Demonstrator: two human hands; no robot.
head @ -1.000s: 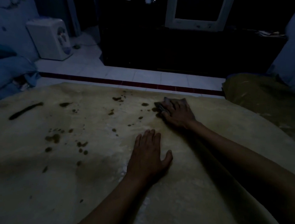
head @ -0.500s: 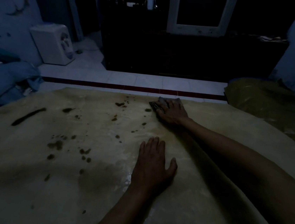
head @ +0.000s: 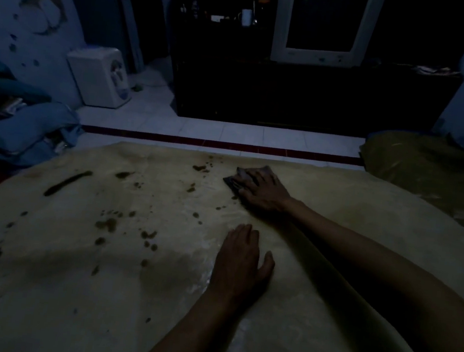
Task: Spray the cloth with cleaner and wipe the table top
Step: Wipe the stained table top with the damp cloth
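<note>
In dim light, most of a grey cloth lies hidden under the right hand near the table top's far edge, upper centre of the frame; only its crumpled left side shows. The fingers lie spread and flat, pressing the cloth down. The left hand rests palm-down, fingers together, at centre. Dark stains dot the pale surface at left.
</note>
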